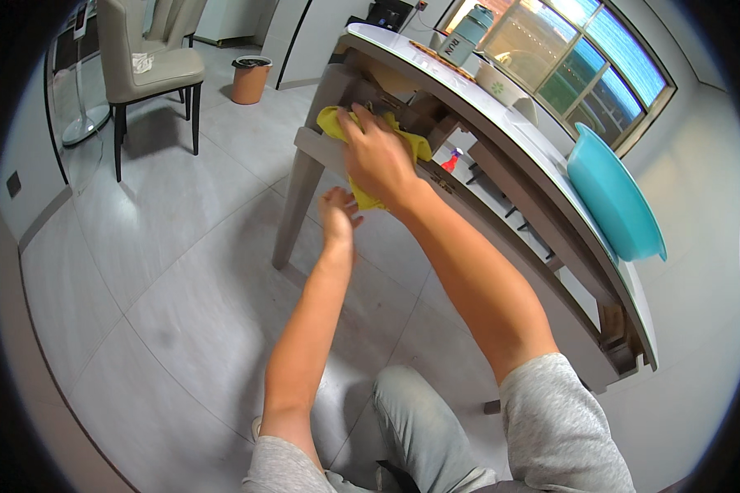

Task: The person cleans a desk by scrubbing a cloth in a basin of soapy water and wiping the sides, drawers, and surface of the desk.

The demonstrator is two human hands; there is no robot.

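A crumpled yellow cloth (420, 145) lies under my right hand (379, 154), which presses it against the wooden frame below the tabletop, near the table's left corner. Part of the cloth hangs down past my wrist. Lower and to the left, my left hand (338, 212) is in the air beside the hanging cloth, blurred, its fingers apart and holding nothing. The table (401, 44) has a glossy white top and a grey-brown frame (487, 209). Its frame is open under the top, showing wooden braces and a metal hinge (442, 180).
On the tabletop stand a teal basin (616, 197), a bottle (467, 36) and a white bowl (499, 85). A red spray bottle (451, 161) shows through the frame. A tapered table leg (296, 209) stands near my left hand. Farther left are a beige chair (154, 71) and an orange bin (250, 83).
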